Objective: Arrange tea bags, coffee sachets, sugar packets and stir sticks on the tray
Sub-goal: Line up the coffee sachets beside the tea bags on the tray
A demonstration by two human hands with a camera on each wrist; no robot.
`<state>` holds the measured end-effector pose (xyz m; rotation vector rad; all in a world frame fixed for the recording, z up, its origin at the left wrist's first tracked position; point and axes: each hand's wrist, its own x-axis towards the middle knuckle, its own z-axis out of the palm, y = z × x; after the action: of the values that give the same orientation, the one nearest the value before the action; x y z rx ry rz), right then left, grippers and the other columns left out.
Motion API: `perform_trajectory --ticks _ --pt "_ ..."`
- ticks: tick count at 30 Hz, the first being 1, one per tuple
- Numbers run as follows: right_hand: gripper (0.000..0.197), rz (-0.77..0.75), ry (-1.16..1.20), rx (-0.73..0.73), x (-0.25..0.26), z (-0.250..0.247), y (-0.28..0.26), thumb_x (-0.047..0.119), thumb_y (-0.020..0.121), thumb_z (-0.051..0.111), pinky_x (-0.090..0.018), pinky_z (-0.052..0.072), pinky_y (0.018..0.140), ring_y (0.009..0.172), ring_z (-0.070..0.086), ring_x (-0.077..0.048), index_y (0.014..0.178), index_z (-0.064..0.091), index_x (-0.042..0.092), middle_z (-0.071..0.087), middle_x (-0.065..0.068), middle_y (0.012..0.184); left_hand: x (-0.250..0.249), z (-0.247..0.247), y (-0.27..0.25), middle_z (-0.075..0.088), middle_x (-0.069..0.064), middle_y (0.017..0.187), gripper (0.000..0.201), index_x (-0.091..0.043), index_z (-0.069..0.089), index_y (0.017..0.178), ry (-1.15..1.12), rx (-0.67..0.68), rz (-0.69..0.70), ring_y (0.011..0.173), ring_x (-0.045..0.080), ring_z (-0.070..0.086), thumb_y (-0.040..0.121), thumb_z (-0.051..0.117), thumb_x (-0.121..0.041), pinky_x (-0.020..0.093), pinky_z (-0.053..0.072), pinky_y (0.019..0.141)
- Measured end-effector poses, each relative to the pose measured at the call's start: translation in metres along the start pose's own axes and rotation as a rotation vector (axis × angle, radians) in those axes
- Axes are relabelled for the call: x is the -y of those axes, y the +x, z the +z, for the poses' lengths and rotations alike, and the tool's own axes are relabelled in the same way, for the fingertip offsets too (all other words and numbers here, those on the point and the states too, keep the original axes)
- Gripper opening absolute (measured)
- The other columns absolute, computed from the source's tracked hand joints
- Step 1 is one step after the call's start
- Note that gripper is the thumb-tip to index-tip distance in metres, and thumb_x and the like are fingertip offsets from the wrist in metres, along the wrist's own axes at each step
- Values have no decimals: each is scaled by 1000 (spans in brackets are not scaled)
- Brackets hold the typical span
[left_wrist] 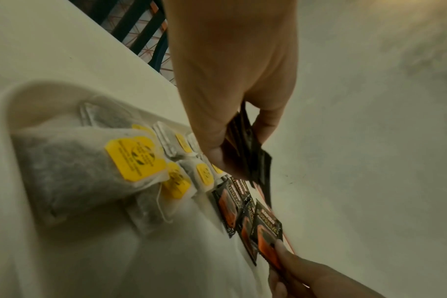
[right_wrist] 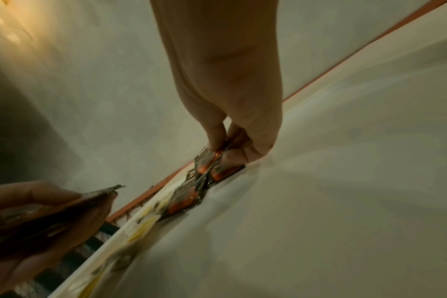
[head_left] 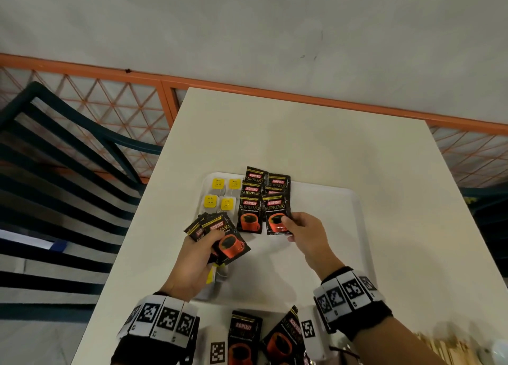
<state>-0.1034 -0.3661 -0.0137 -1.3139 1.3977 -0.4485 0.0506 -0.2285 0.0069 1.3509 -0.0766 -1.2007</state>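
Observation:
A white tray (head_left: 354,227) lies on the table. Tea bags with yellow tags (head_left: 222,195) sit in its far-left corner, also close up in the left wrist view as tea bags (left_wrist: 94,171). Beside them black coffee sachets (head_left: 251,199) overlap in two columns. My right hand (head_left: 301,228) pinches the near-right coffee sachet (head_left: 276,216) at its lower edge, low on the tray; the right wrist view shows the same sachet (right_wrist: 212,161) between thumb and fingers. My left hand (head_left: 203,250) grips a fanned stack of coffee sachets (head_left: 220,236) above the tray's left side.
Two more coffee sachets (head_left: 244,337) lie on the table's near edge, with wooden stir sticks (head_left: 445,345) at the near right. A dark slatted chair (head_left: 63,155) stands left of the table (head_left: 302,133). An orange lattice fence (head_left: 115,98) runs behind.

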Motion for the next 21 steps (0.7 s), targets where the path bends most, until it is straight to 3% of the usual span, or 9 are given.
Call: perform_trajectory --ticks 3,5,9,11,14,21 --pt "8 3 -72 -78 -4 3 5 20 87 63 -36 50 80 91 63 -24 91 60 14 68 -9 97 1 2 -2 67 16 101 32 -9 54 117 -16 -16 8 89 27 65 86 56 -1 33 52 68" --pt "12 3 -116 -122 -5 6 7 23 85 65 -33 49 83 89 62 -22 90 56 15 67 -6 94 1 2 -4 68 15 99 29 -11 56 113 -11 -11 20 87 26 67 86 57 -1 32 54 65" --pt "20 -9 -177 -151 -3 11 4 24 85 65 -17 41 64 84 55 -17 96 57 9 60 -3 90 0 -3 -7 73 5 73 16 -17 58 96 8 3 30 59 20 69 86 57 -3 29 54 46" --pt "24 -12 -221 -159 -2 14 4 24 86 64 -15 35 57 84 53 -17 99 57 6 56 -1 88 0 -5 -7 73 5 70 16 -16 58 97 10 3 33 55 22 68 87 57 -4 30 54 45" --pt "26 -17 -281 -186 -3 18 6 24 85 65 -17 34 55 84 52 -17 100 54 6 56 -3 93 0 -5 -9 73 7 72 16 -13 59 100 24 10 35 55 25 67 86 58 -6 32 53 45" --pt "29 -36 -316 -202 -8 16 12 27 85 63 -32 47 80 96 56 -25 103 49 9 57 -12 106 -1 -3 -11 73 10 78 17 -12 60 102 24 19 23 59 25 68 86 59 -7 30 53 46"
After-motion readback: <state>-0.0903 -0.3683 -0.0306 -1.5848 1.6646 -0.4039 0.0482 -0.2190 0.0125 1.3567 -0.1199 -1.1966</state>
